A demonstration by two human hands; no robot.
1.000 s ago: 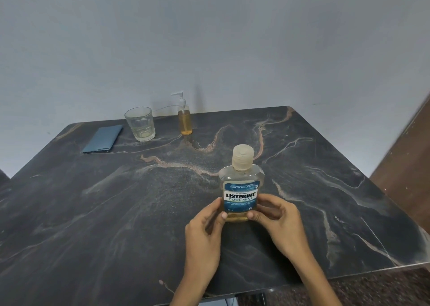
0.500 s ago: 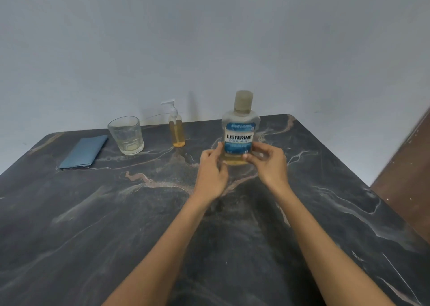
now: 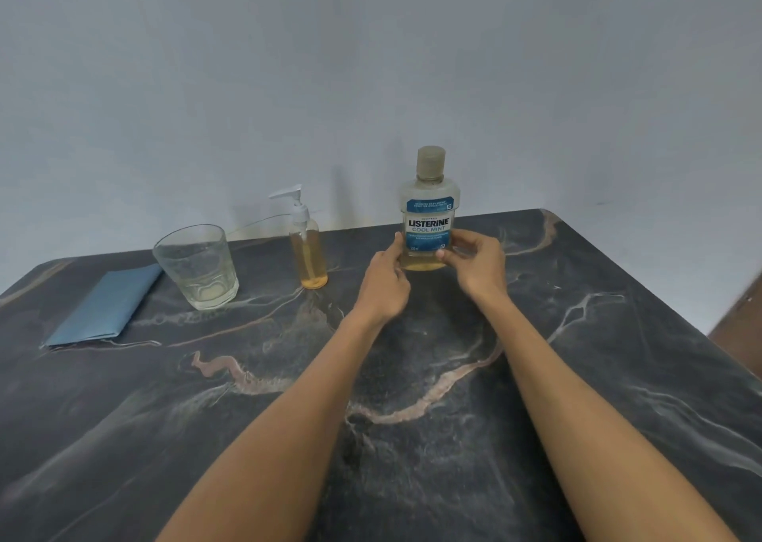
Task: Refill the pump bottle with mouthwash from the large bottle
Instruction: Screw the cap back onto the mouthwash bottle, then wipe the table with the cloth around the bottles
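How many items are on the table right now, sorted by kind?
Bottles: 2, the large clear Listerine mouthwash bottle with blue label, pinched by left hand and right hand, and the small clear pump bottle of amber liquid.
Glasses: 1, clear glass tumbler.
Cloths: 1, folded blue cloth.
Total: 4.

You are in a plain home room: a dark marble-patterned worktop [image 3: 412, 438] fills the lower frame against a bare pale wall [image 3: 371, 67]. Across the middle stand a drinking glass [image 3: 197, 267], pump bottle [image 3: 307, 246] and Listerine bottle [image 3: 429, 207].
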